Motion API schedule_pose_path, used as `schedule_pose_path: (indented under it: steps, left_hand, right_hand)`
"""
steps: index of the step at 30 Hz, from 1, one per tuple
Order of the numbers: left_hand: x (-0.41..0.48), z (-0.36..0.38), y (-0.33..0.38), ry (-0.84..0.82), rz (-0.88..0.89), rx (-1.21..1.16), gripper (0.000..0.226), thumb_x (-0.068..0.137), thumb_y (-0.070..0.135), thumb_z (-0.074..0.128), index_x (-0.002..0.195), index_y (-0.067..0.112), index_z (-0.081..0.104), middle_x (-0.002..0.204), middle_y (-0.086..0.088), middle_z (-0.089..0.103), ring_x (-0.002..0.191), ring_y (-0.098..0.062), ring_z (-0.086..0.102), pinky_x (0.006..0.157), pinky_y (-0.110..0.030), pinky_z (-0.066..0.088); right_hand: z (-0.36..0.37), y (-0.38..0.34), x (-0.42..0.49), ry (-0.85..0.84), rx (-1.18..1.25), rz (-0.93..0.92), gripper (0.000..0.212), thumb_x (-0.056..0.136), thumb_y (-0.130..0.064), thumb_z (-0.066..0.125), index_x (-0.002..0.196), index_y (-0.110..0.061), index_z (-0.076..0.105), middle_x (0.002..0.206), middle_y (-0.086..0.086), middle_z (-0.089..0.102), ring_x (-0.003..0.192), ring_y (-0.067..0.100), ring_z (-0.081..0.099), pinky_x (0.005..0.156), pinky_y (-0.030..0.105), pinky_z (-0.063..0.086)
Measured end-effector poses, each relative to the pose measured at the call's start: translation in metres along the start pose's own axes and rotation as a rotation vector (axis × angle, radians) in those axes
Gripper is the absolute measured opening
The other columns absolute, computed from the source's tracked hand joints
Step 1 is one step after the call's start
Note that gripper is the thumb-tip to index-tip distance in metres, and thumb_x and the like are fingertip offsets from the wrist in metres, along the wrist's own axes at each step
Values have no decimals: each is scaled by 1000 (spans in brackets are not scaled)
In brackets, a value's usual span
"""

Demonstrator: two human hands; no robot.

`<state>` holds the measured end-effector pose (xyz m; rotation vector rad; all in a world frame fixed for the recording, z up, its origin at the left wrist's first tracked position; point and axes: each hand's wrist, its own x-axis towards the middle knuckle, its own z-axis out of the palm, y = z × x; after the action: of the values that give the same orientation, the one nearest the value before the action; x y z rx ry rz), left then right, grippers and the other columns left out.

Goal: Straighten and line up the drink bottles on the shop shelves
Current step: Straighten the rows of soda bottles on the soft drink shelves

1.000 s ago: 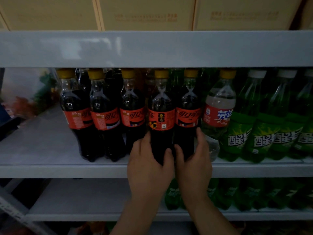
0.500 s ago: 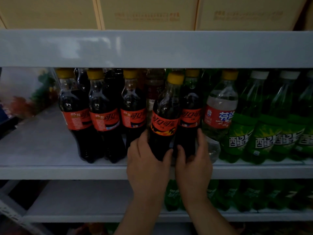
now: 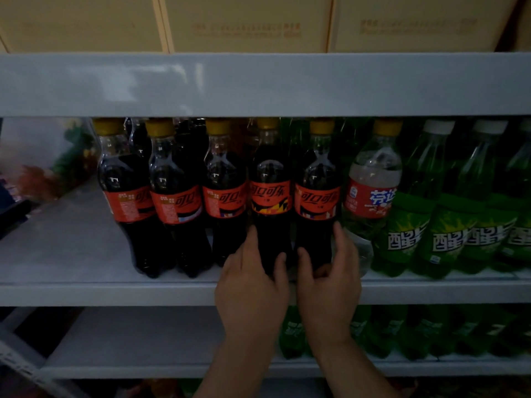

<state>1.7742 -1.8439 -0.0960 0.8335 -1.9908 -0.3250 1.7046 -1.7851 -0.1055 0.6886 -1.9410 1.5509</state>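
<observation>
Cola bottle (image 3: 270, 193), full and dark, within gripping left fingers (image 3: 252, 239); neighbouring cola bottle (image 3: 316, 199) within gripping right fingers (image 3: 341, 237).

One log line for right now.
left hand grips fourth cola bottle | right hand grips fifth cola bottle | both bottles upright near shelf front
</observation>
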Motion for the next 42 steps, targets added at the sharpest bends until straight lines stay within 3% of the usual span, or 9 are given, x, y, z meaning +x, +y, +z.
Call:
schedule_pose_path:
  steps: [4,7,13,25,27,29,36,39,42]
  left_hand:
    - [-7,5,-5,78,58,4,56,78,29,72,124,1,58,109,-14,66,96,-32,64,74,-36,53]
    - [-7,6,-6,84,71,9,57,82,35,63,127,2,56,112,-13,64,100,-31,62,76,-35,53]
    - [-7,8,-3,112,50,-18,56,78,36,67,125,7,56,115,-11,63,93,-27,66,58,-32,53]
    - [-9,7,-5,46,9,-75,59,78,36,67,129,14,48,121,-7,58,105,-20,58,75,-23,45]
    - [-10,8,-5,20,-8,-90,62,80,36,68,133,16,44,126,-6,57,109,-21,58,81,-23,41]
    - [-12,11,-4,-6,-29,-102,68,80,33,72,138,17,39,130,-7,57,112,-23,59,84,-25,40]
    - [-14,14,-6,37,41,-57,65,81,27,70,138,8,43,127,-12,60,112,-26,61,89,-29,40]
    - [-14,13,-6,32,53,-47,65,81,30,65,137,4,46,126,-13,61,111,-28,61,90,-32,43]
    - [-13,8,-8,49,90,-49,60,83,34,62,134,4,50,125,-11,61,112,-27,59,93,-29,42]
  right_hand:
    - [-1,3,-1,-17,-12,-3,60,84,-19,65,138,-5,41,127,-2,45,119,-4,32,97,-1,20]
    - [-2,1,0,-15,-6,-9,59,84,-19,63,136,-2,42,129,5,49,121,6,39,99,0,20]
    - [0,0,1,-22,0,11,57,85,-20,62,136,-2,43,130,15,52,120,16,43,98,3,24]
    - [1,3,-7,-20,4,-48,55,82,-14,63,133,-2,45,136,19,47,123,20,42,99,-1,21]
    - [1,4,-7,-21,24,-51,53,84,-14,61,134,-6,45,137,12,46,120,24,49,96,7,33]
    - [0,5,-8,-18,40,-40,51,86,-16,59,135,-9,45,138,-1,41,112,29,57,87,26,47]
    - [1,6,-10,-52,112,-18,52,87,-15,55,137,-13,43,142,-13,31,95,39,62,76,47,53]
    - [0,6,-11,-68,133,1,52,87,-16,52,138,-13,42,144,-11,30,99,37,61,80,40,53]
    - [-2,6,-11,-89,151,2,53,87,-22,50,139,-14,41,146,-7,31,98,27,62,79,16,46]
